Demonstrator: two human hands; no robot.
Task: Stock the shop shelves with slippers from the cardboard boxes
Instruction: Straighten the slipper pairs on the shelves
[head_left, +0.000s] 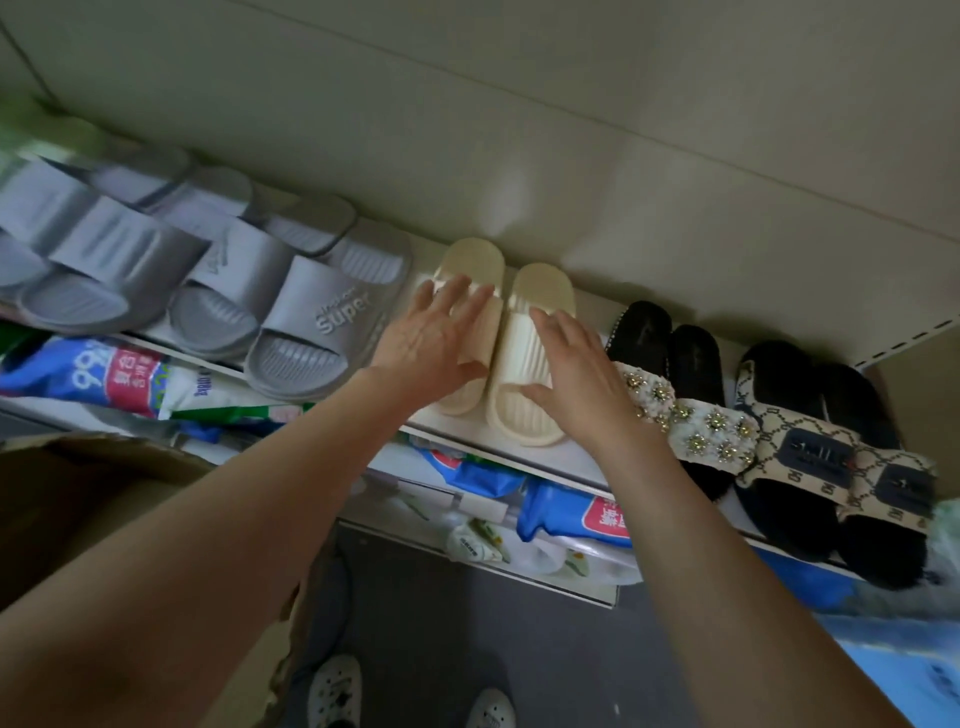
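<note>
A pair of cream slippers (524, 358) lies on the white shelf (457, 434), toes toward me. My left hand (434, 338) rests flat on the strap of the left cream slipper, fingers straight and spread. On the right cream slipper's outer side my right hand (576, 374) presses with straight fingers, thumb on the toe end. Several grey slippers (306, 322), one marked "Super", fill the shelf to the left. Part of a cardboard box (78, 499) shows at lower left, below my left arm.
Right of the cream pair lie black slippers with flower-beaded straps (691, 415) and black fur slippers with patterned straps (821, 457). Blue and white packaged goods (566, 512) sit on the lower shelf. The dark floor and my white clogs (335, 688) are below.
</note>
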